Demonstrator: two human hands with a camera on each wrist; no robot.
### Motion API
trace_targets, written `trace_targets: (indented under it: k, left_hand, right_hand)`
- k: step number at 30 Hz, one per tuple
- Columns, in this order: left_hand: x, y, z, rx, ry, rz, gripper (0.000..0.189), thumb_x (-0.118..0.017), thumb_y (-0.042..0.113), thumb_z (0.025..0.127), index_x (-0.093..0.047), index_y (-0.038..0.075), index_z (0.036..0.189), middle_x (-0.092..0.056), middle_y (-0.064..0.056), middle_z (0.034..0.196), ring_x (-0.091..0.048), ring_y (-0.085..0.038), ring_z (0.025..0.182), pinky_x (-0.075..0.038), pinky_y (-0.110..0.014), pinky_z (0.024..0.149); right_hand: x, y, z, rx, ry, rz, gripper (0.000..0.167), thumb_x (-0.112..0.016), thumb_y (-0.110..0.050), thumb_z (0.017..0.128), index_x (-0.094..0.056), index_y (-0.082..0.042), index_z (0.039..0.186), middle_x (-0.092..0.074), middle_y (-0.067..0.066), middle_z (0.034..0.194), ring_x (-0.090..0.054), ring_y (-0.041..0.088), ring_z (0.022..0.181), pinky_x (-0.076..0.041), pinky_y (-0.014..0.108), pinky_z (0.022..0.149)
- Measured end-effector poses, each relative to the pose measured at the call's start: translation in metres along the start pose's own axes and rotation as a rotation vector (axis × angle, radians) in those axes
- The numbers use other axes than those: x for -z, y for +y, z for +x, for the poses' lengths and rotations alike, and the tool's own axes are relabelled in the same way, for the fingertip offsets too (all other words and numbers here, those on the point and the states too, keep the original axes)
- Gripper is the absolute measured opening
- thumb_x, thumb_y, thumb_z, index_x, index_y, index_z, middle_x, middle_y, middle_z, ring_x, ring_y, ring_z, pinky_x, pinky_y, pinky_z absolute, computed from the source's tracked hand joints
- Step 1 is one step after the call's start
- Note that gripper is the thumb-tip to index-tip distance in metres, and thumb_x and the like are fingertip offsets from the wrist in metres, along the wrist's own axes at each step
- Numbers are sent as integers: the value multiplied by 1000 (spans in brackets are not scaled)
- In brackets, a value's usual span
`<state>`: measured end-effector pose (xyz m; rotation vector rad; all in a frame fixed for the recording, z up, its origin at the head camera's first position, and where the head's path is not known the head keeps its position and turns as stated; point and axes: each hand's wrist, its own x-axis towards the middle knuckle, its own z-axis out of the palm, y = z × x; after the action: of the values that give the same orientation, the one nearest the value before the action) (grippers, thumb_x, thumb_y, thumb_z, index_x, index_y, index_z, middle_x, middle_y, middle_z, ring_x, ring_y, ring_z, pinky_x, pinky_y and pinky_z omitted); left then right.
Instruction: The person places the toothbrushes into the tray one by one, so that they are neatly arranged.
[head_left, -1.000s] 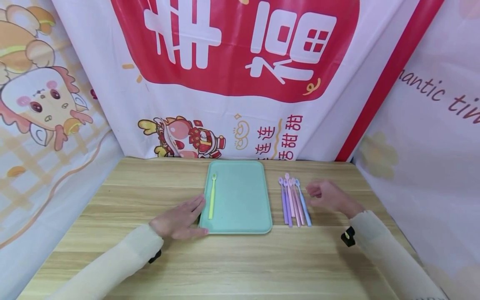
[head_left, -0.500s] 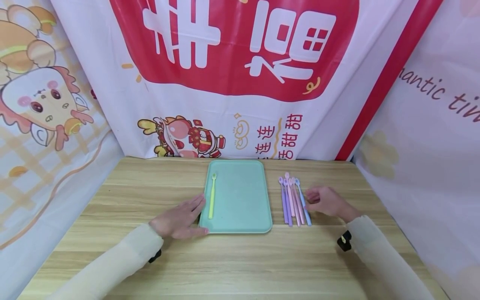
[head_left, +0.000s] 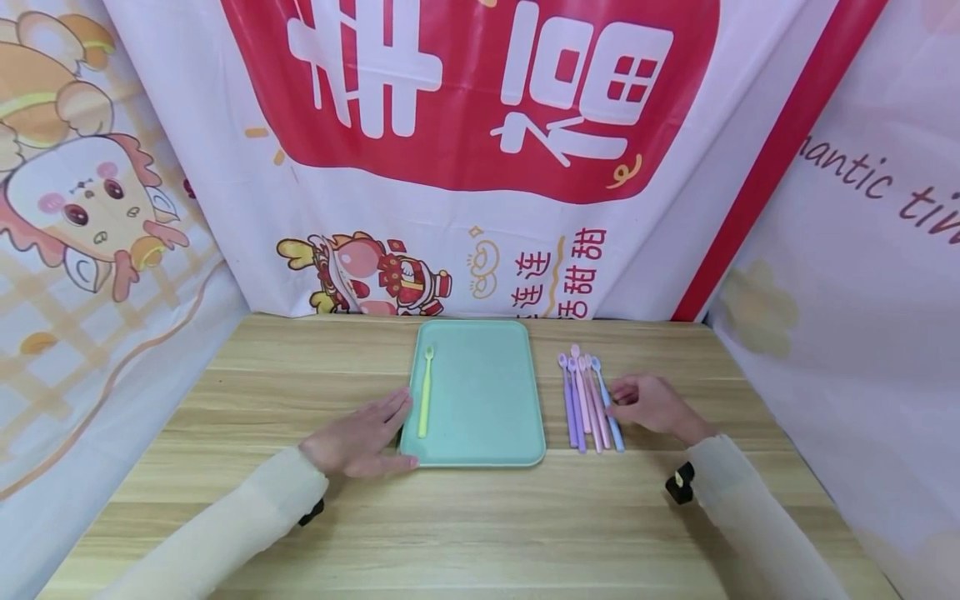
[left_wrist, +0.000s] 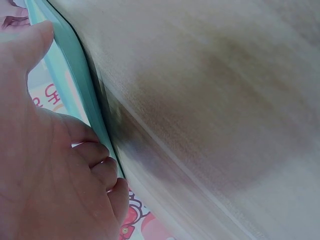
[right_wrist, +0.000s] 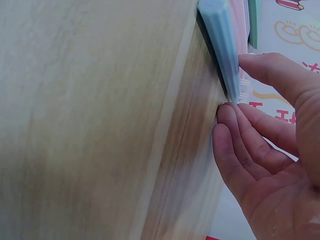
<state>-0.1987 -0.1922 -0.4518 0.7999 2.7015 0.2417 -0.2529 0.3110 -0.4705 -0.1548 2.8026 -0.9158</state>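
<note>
My left hand (head_left: 363, 437) rests at the left edge of a mint-green tray (head_left: 483, 454), fingers along its side and thumb at the front corner. In the left wrist view, the thumb and fingers (left_wrist: 95, 155) lie against the tray's rim. A yellow-green toothbrush (head_left: 425, 398) lies lengthwise on the tray's left side. My right hand (head_left: 651, 404) is low beside a blue toothbrush (head_left: 609, 414), the rightmost of a bunch. Its thumb touches the handle in the right wrist view, while the curved fingertips (right_wrist: 227, 115) sit close to it, apart from the thumb.
Purple toothbrushes (head_left: 572, 417) and pink toothbrushes (head_left: 591, 408) lie side by side, heads away, between the tray and the right hand. All rest on a wood-grain table (head_left: 480, 533). A printed curtain (head_left: 480, 250) hangs behind the table, with more printed cloth at both sides.
My right hand has moved slightly left, up to the blue toothbrush, and its thumb now overlaps the handle. The left hand, tray and toothbrushes stay in place.
</note>
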Motion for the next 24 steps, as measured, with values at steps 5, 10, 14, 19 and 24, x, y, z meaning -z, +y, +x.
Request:
trace_targets:
  k: [5, 10, 14, 19, 24]
  left_hand:
    - [1, 2, -1, -13, 2, -12, 102, -55, 66, 101, -22, -6, 165, -15, -23, 177, -19, -40, 164, -24, -57, 133]
    - [2, 2, -1, -15, 0, -16, 102, -56, 66, 101, -23, -7, 165, -16, -23, 176, -20, -40, 164, -25, -57, 133]
    - [2, 2, -1, -16, -3, -16, 102, -55, 66, 101, -22, -6, 165, -16, -23, 177, -19, -40, 164, -25, -57, 133]
    - [2, 1, -1, -18, -4, -16, 102, -55, 66, 102, -21, -6, 165, -14, -22, 177, -18, -40, 164, -24, -57, 133]
    - [2, 2, -1, -17, -4, -12, 101, -55, 66, 102, -22, -5, 165, -15, -22, 177, -19, -39, 165, -24, -57, 133]
  right_hand:
    - [-2, 1, 2, 14, 17, 19, 46, -84, -25, 92, -71, 0, 128, -75, 12, 115, -70, 23, 104, -62, 42, 94]
    - [-3, -2, 4, -14, 21, 17, 42, -83, -27, 92, -73, -3, 126, -76, 10, 114, -70, 22, 104, -61, 42, 95]
    - [-3, -5, 5, -45, 19, 11, 39, -83, -27, 93, -74, -5, 124, -76, 9, 112, -69, 22, 102, -61, 40, 92]
    - [-3, -7, 5, -89, 24, 22, 35, -82, -27, 93, -75, -7, 121, -75, 7, 108, -67, 20, 97, -58, 32, 84]
    - [-5, -7, 5, -135, 31, 48, 32, -82, -28, 93, -77, -8, 118, -75, 7, 104, -65, 20, 90, -55, 28, 75]
